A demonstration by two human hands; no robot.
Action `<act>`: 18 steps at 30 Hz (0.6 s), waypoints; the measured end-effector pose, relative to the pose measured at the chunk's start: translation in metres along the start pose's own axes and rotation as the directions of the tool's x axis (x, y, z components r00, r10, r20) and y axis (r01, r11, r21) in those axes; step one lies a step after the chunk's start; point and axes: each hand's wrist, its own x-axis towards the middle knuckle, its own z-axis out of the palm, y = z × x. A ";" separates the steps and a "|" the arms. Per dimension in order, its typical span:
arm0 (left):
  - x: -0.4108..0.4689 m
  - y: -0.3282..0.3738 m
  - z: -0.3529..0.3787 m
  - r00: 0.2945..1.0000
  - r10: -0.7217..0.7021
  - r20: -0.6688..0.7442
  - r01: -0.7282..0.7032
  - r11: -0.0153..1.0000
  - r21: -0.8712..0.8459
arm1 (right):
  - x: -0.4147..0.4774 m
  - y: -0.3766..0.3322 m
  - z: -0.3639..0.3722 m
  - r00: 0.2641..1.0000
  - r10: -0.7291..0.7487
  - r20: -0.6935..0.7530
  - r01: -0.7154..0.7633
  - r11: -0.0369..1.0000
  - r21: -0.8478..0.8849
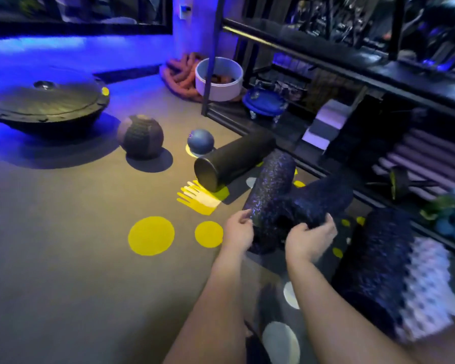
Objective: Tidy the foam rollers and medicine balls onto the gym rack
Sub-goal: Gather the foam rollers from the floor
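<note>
Collection step: left hand and right hand, apart, each clamp speckled black foam rollers at lower centre; next move likely requires lifting them onto black metal rack, right.

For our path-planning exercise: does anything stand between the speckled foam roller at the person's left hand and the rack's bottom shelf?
Yes. A second dark roller, gripped by the right hand, lies across between the speckled roller at the left hand and the rack. Behind it lie purple mats and a wheel.
</note>
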 end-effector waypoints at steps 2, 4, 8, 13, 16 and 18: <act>0.000 -0.010 -0.012 0.996 -0.077 -0.049 0.070 0.989 -0.133 | -0.004 0.005 0.007 0.960 -0.278 0.033 0.278 0.935 -0.218; 0.000 -0.014 -0.031 0.976 -0.175 -0.126 0.136 0.953 -0.272 | -0.022 0.002 0.025 0.888 -0.430 0.161 0.458 0.854 -0.245; 0.001 -0.019 -0.087 0.910 -0.260 -0.322 0.091 0.884 -0.458 | -0.074 -0.015 0.058 0.879 -0.359 0.314 0.391 0.919 -0.042; -0.027 -0.025 -0.187 0.759 -0.271 -0.591 -0.081 0.862 -0.500 | -0.173 -0.038 0.101 0.775 0.039 0.631 -0.003 0.998 -0.058; -0.063 -0.045 -0.261 0.603 -0.238 -0.761 -0.184 0.887 -0.423 | -0.259 -0.049 0.118 0.515 0.002 0.857 0.060 0.997 -0.038; -0.108 -0.055 -0.310 0.482 -0.196 -0.854 -0.213 0.919 -0.331 | -0.319 -0.054 0.119 0.311 -0.014 0.950 0.110 0.994 -0.022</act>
